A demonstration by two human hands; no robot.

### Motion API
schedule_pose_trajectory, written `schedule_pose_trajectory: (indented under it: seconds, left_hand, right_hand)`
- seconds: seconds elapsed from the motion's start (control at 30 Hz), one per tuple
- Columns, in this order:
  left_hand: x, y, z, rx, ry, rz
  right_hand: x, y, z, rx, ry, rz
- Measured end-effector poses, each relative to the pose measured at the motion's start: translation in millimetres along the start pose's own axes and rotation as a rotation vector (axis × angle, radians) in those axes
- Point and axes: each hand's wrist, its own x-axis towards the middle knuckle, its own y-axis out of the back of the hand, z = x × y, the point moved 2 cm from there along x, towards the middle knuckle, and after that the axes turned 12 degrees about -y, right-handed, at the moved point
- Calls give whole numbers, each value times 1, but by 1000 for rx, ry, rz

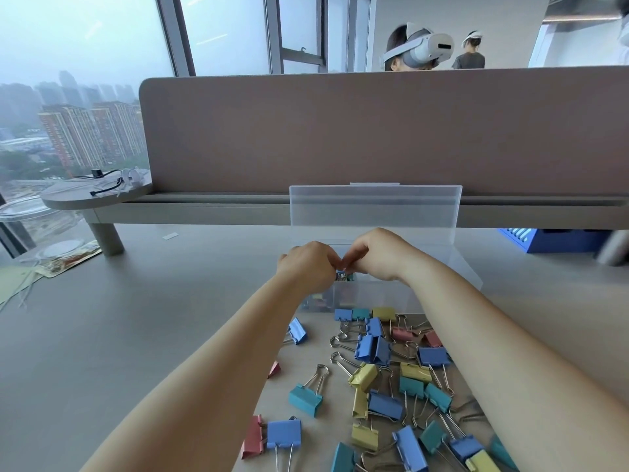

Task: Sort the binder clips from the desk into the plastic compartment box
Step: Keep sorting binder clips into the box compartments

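Pinching one small binder clip (343, 276) between left hand (306, 264) and right hand (378, 255), you're dead over the compartment box (381, 298); loose clips (374, 349) at 6 o'clock.

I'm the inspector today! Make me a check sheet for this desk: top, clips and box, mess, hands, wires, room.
Surface: grey desk.
Job's things: coloured binder clips loose on the desk; clear compartment box behind them, lid up.
Clutter: flat packet far left; blue object far right.
Hands: left hand and right hand pinch a small clip over the box.
Cables: black cable on the round shelf.
Surroundings: partition, windows, person wearing a headset.
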Motion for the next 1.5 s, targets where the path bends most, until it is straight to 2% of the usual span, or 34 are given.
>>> schedule_pose_trajectory:
  seconds: [0.07,0.17,0.3,0.63,0.7,0.83,1.07,1.17,1.3,1.5]
  left_hand:
    - [-1,0,0,13,-8,-6]
    - [-3,1,3,20,-12,2]
    - [-5,4,9,52,4,-45]
    - [-3,-3,7,192,26,-147]
    - [-3,-3,7,198,23,-146]
    - [-5,-2,8,143,-4,-39]
    - [-5,-2,10,142,-18,-106]
    - [-6,-1,11,144,-30,-91]
    - [-5,2,9,68,-37,36]
    - [-4,2,6,68,-17,-16]
  right_hand:
    - [-1,2,3,52,-2,-3]
    - [-2,2,13,109,-21,87]
    - [-6,-4,14,12,-6,22]
    - [5,-11,8,-96,-23,162]
    - [8,-10,8,-124,-35,135]
    - [10,-8,8,-177,-47,31]
    - [9,-9,15,-23,-26,156]
    - [10,-10,17,-26,-33,144]
    - [7,-8,14,-15,-39,113]
    - [1,-4,10,-66,-44,31]
